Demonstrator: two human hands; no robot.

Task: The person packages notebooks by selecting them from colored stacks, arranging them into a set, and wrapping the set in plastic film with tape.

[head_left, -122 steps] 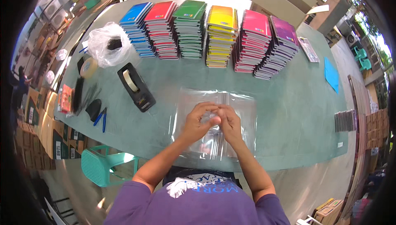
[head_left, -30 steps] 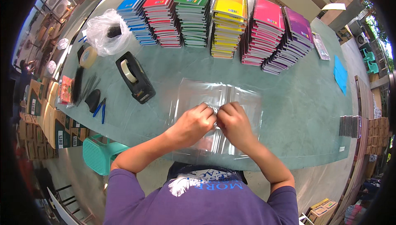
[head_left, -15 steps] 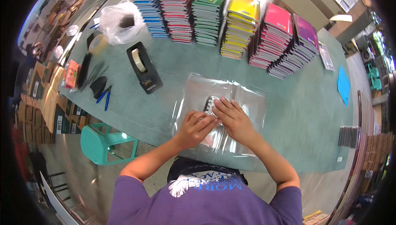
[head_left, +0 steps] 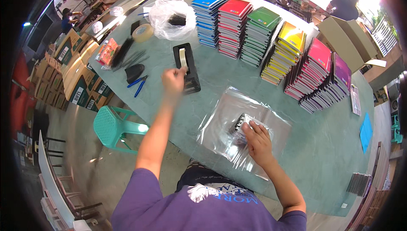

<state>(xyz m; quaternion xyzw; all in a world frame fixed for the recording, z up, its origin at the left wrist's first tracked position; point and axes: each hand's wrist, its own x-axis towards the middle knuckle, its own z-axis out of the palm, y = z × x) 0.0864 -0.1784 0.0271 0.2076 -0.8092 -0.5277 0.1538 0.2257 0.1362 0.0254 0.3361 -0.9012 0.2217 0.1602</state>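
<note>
My left hand [head_left: 174,79] is at the black tape dispenser [head_left: 191,76], fingers curled together, their tips beside the tape roll [head_left: 183,57]. The arm is smeared by motion, and what lies between the fingertips cannot be made out. My right hand [head_left: 258,142] lies with fingers stretched out over a small bundle with a black, ridged end [head_left: 241,122], wrapped in clear film. Its fingers hide part of the bundle. Under it a shiny clear plastic sheet [head_left: 220,111] is spread on the green table [head_left: 322,159].
Spiral notebooks stand in coloured stacks, the blue stack [head_left: 210,0] leftmost. Left lie blue-handled cutters [head_left: 138,86], black strands [head_left: 123,53], a wide tape roll [head_left: 143,32] and a clear bag [head_left: 171,17]. A green stool [head_left: 111,123] stands below; a person [head_left: 345,7] is far right.
My left hand has left the bundle and reached up and left to the tape dispenser. My right hand has stayed on the bundle. The whole view has swung, shifting the table rightward.
</note>
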